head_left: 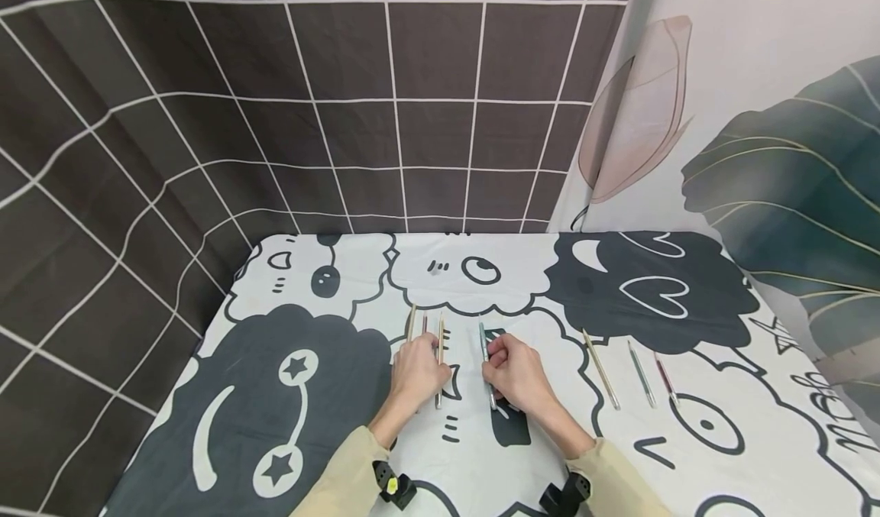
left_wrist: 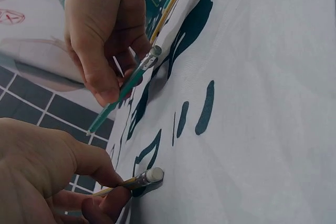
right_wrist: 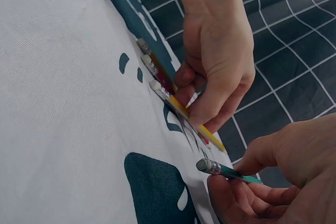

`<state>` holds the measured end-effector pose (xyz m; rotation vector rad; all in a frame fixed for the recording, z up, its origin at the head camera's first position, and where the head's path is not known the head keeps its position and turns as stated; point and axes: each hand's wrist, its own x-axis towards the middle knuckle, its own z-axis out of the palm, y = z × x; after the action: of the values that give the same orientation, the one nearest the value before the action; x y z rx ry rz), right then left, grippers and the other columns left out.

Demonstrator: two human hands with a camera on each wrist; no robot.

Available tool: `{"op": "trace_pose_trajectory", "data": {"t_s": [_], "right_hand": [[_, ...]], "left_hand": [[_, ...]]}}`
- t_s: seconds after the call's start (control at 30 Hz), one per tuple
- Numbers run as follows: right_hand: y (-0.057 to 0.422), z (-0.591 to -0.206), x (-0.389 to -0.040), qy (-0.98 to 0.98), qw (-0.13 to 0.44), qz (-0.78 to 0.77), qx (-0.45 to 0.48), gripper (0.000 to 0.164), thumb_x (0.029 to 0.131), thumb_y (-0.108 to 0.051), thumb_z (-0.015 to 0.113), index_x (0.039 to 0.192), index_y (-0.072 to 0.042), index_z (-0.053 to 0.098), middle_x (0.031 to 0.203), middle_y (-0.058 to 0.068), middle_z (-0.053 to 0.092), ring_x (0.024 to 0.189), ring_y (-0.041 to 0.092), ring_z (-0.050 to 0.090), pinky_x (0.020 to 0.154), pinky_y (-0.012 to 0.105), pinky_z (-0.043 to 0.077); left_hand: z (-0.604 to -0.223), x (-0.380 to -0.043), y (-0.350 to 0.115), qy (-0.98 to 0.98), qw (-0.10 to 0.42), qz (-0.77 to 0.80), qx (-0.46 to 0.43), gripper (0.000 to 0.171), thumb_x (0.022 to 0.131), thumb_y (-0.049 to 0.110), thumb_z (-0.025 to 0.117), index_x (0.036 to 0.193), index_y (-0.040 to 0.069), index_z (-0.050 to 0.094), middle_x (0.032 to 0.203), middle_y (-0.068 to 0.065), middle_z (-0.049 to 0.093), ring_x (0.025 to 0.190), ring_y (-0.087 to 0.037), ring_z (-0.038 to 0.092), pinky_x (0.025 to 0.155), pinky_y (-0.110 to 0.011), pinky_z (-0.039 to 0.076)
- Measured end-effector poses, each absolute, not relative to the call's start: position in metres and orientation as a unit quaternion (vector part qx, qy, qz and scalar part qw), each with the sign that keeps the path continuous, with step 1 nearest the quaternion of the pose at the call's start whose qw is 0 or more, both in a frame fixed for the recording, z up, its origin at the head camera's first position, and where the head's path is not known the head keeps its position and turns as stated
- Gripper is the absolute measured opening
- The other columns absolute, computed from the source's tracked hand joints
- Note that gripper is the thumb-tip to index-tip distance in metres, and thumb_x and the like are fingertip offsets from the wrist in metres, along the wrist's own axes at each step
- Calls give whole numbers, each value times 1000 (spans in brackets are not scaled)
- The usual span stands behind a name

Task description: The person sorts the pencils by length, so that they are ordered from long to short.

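My left hand (head_left: 416, 373) pinches a yellow pencil (left_wrist: 137, 181) between thumb and fingers, near the sheet, its white eraser end toward me. Just left of it lie a red pencil (right_wrist: 162, 80) and another yellow pencil (right_wrist: 164, 67), partly hidden behind that hand. To the right, my right hand (head_left: 520, 372) holds a green pencil (right_wrist: 228, 171) by thumb and fingertips, over the dark printed patch. In the left wrist view this green pencil slants, eraser end up. A gap of patterned cloth separates the two hands.
Farther right, a yellow pencil (head_left: 602, 372), a green pencil (head_left: 642, 375) and a red pencil (head_left: 666, 379) lie side by side on the cartoon-print cloth (head_left: 474, 471). A dark grid curtain (head_left: 357, 127) hangs behind and left; a leaf-print curtain (head_left: 687, 219) borders the right.
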<state>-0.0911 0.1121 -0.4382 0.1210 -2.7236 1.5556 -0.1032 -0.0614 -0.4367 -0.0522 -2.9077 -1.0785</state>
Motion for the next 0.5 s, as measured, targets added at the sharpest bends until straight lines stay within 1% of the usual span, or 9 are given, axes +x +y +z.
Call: {"op": "trace_pose_trajectory", "data": {"t_s": [0.17,0.33,0.5], "right_hand": [[110,-438,-91,-864,-2,501,45,14,79,9,64,91,2,60,68,2,57,45,14,57,41,28,49],[109,-437,-91,-866,-6,499,43,14,79,9,65,91,1,60,68,2,57,45,14,57,41,28,49],[108,-436,-90,-866,-6,498,42,15,79,9,64,91,1,60,68,2,57,44,13,56,41,28,49]], "left_hand": [[-436,-104,-61,-939,17,-343,-22,32,66,-5,72,97,-8,68,69,-11,62,60,-24,58,54,-38,49],[-438,-104,-61,-941,16,-337,-24,26,65,-6,72,91,-7,68,69,-13,63,61,-25,58,55,-38,50],[-439,-104,-61,-940,11,-339,-24,23,64,-7,70,86,-7,66,66,-12,60,58,-23,57,51,-35,48]]}}
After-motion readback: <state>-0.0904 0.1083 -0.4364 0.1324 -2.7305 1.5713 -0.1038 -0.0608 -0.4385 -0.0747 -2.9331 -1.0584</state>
